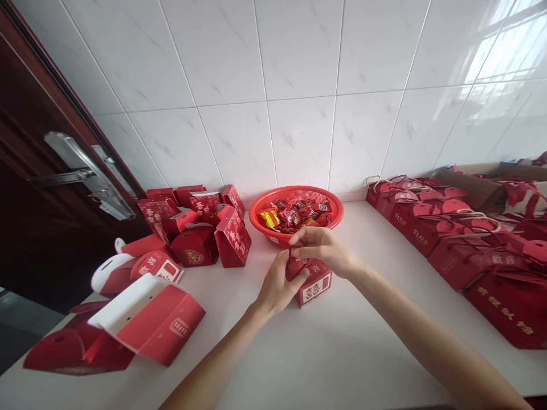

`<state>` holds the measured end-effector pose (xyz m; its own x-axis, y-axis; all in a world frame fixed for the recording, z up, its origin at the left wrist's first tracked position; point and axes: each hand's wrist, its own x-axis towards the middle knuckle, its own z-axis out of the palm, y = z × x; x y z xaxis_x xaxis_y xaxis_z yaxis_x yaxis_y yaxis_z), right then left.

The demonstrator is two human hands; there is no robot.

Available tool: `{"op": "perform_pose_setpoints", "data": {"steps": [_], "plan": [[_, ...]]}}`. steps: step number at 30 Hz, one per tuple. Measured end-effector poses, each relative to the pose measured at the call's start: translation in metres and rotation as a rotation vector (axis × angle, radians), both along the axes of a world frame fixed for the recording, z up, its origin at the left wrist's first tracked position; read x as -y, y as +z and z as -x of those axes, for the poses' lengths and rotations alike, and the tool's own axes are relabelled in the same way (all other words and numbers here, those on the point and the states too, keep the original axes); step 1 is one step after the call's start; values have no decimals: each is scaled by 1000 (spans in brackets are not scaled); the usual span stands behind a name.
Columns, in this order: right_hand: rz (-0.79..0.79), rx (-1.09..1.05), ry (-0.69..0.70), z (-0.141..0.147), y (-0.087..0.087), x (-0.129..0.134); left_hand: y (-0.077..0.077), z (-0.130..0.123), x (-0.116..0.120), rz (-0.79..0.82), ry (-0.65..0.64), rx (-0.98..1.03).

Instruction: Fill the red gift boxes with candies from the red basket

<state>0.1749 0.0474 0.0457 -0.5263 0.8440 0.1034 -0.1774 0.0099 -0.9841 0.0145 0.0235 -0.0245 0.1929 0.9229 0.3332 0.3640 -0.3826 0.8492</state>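
A small red box [316, 285] with a white-framed character label stands on the white tabletop [273, 353], just in front of a red plastic basket [339, 219]. My left hand [277, 283] is closed on the box's top flap from the left. My right hand [320, 247] reaches over the box from the right, thumb and fingers pinched at its raised top; what lies between them is too small to tell. Behind the hands, wrapped candies [299, 215] fill the basket, one of them yellow [269, 217].
Several red cartons [194, 245], some open, crowd the left side beside a dark door [38, 114]. Rows of red boxes [453, 250] with cord handles line the right side, near a brown cardboard box [478, 182]. A tiled wall [299, 131] rises behind.
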Motion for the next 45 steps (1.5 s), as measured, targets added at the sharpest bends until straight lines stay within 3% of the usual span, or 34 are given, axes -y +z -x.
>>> {"op": "perform_pose_setpoints", "data": {"steps": [6,10,15,21,26,29,34,38,41,45], "plan": [[-91,29,-45,-2,-1,0,0,1,4,-47,-44,27],[-267,118,-138,-5,0,-2,2,5,5,-49,-87,18],[-552,415,-361,-13,11,-2,0,9,5,-108,-114,62],[-804,800,-443,-31,31,2,-7,9,4,-129,-81,58],[-844,1121,-525,-50,44,8,-12,3,5,-106,-77,8],[-813,1253,-481,-59,47,11,-15,0,6,-116,-90,-30],[-722,1484,-351,-66,37,10,-18,-2,7,-131,-124,-78],[-751,1616,-308,-65,31,11,-21,-3,6,-153,-129,-104],[-820,1595,-393,-65,32,10,-22,-4,6,-167,-132,-126],[-854,1515,-628,-68,34,8,-23,-5,7,-195,-125,-159]]}}
